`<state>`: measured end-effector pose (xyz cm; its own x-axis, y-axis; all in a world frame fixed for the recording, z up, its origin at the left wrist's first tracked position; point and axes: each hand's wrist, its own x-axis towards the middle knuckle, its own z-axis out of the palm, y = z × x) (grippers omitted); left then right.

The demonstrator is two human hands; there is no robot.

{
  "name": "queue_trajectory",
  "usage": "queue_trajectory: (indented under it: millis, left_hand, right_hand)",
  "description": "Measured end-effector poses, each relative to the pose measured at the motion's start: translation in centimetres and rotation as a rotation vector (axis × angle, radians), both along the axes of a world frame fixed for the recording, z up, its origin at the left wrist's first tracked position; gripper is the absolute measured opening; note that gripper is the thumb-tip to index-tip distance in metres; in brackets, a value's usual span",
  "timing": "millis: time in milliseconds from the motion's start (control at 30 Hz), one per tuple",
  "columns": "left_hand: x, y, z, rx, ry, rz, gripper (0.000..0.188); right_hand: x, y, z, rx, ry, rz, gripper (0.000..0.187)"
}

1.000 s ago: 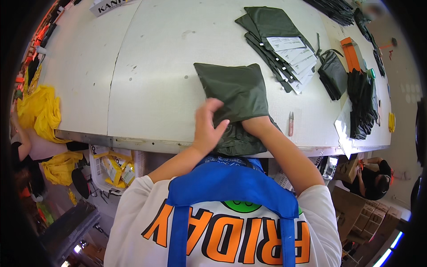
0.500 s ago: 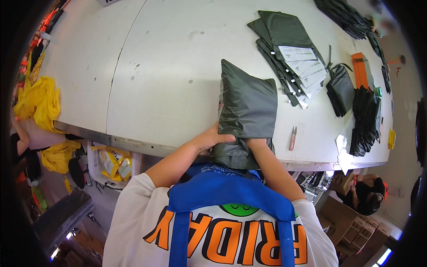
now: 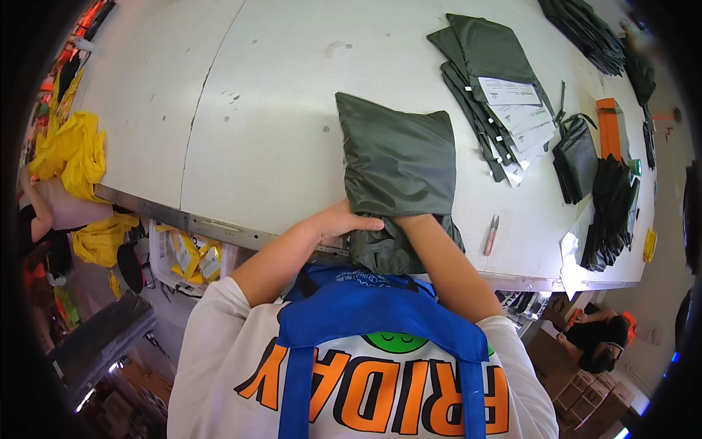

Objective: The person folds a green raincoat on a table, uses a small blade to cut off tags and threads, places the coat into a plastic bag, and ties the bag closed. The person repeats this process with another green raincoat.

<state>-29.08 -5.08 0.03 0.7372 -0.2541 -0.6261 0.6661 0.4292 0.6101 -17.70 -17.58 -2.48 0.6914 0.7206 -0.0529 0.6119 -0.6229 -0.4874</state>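
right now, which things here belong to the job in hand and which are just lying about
In the job:
dark green pouch
left hand, at its lower left edge
right hand, mostly hidden by the pouch
probably the similar green pouches and white papers

Apparently just lying about:
snips
orange strip
yellow fabric
white basket of yellow packets

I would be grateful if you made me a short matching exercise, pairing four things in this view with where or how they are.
1. Right hand
2. Small snips
3. White basket
4. White sheets

A. Below the table's edge, containing yellow packages
B. Fanned out by the stacked dark green pouches
C. Mostly hidden by the held pouch
D. Lying on the table, to the right of the held pouch

Pairs: 1-C, 2-D, 3-A, 4-B
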Motion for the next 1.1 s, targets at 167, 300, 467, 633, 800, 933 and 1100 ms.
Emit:
queue_trajectory:
  millis: [167,300,467,633,800,933,1100]
  left_hand:
    - [-1.7,-0.7,-0.2,-0.186,0.071,0.258,0.097]
    - [-2.1,1.0,-2.2,0.249,-0.138,0.101,0.097]
    - [-4.7,0.9,-1.1,0.302,-0.208,0.141,0.099]
    - [-4.8,0.8,-0.2,0.119,-0.128,0.157,0.093]
    - [-8.8,-0.6,-1.5,0.148,-0.015,0.138,0.085]
    - [-9.0,0.0,-1.5,0.195,-0.011,0.080,0.085]
    - [-3.3,2.7,1.1,-0.232,-0.138,0.402,0.088]
  right_hand:
    - [0.7,2.3,-0.8,0.019,0.109,-0.054,0.055]
    - [-1.2,-0.3,1.5,-0.001,0.558,-0.047,0.055]
    - [-1.5,-9.0,7.4,0.008,1.039,0.023,0.033]
    - [-1.4,-11.6,0.9,0.323,0.835,-0.612,0.070]
    - [-5.7,-12.3,1.9,0.288,0.898,-0.552,0.070]
    - [-6.9,-12.7,2.1,0.288,0.811,-0.651,0.063]
    - [-2.4,-10.4,5.2,0.688,0.855,-0.911,0.042]
